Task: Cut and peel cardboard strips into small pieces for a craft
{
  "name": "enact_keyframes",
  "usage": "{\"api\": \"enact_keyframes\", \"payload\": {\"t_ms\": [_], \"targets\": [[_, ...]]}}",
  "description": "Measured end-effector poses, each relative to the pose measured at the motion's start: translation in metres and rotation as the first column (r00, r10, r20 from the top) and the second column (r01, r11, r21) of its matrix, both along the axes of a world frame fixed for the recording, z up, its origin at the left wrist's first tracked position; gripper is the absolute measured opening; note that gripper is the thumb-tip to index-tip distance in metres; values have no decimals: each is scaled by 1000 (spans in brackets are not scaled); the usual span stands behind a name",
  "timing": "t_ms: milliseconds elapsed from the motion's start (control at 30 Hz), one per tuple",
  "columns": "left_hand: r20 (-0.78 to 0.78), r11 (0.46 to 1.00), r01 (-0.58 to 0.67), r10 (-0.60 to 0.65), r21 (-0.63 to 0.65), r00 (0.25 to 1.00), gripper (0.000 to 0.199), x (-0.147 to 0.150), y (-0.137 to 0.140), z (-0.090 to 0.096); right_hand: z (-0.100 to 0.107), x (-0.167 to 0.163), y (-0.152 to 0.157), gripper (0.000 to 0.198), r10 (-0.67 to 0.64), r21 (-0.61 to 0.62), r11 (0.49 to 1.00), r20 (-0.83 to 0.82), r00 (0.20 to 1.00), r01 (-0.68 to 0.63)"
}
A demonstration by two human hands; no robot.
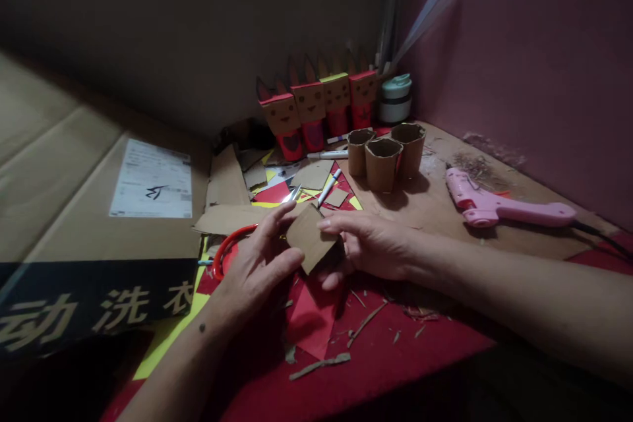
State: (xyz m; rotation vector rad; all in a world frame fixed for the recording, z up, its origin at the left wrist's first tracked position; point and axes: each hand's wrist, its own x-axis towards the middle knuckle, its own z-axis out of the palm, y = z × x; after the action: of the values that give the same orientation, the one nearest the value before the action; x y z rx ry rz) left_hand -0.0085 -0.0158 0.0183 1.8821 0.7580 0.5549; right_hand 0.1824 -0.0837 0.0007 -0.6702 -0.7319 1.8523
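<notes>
Big cardboard box (99,211) left of frame. Pink glue gun (499,209) right. Both hands mid-frame: left hand (254,267) and right hand (370,244) pinching cardboard piece (311,237) closed-fingered. Scissors (237,244) beneath left; blades could nick fingers.

Both forearms are bare, a small dark mole marking the left forearm (202,328).
</notes>
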Motion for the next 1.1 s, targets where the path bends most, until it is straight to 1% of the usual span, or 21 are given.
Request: {"api": "enact_keyframes", "payload": {"t_ms": [100, 167, 267, 467, 600, 767, 933, 1100], "targets": [[-12, 998, 62, -62, 15, 998, 74, 1, -3, -3, -1, 0, 1, 43, -49, 10, 999, -37, 998, 50], [-35, 995, 64, -61, 78, 997, 77, 2, -4, -5, -1, 1, 2, 46, -62, 21, 998, -61, 996, 64], [-72, 983, 49, -37, 177, 997, 75, 3, -4, -7, -1, 3, 2, 43, -51, 35, 998, -65, 997, 54], [-94, 958, 33, -6, 283, 996, 72, 5, 0, -12, -2, 3, 2, 48, -73, 4, 997, -12, 997, 73], [-93, 961, 33, -8, 274, 996, 70, 5, 1, -12, -3, 3, 2, 44, -63, 9, 998, 5, 998, 63], [-105, 961, 42, -13, 273, 994, 70, 5, 1, -10, -3, 4, 3, 46, -54, -33, 998, 15, 998, 55], [-105, 972, 43, -19, 233, 994, 73, 7, 0, -7, -3, 5, 3, 45, -32, -51, 998, 49, 998, 34], [-141, 970, -16, 51, 242, 989, 68, 5, 0, -3, -3, 5, 4, 50, 0, -49, 999, 123, 992, 6]]}}
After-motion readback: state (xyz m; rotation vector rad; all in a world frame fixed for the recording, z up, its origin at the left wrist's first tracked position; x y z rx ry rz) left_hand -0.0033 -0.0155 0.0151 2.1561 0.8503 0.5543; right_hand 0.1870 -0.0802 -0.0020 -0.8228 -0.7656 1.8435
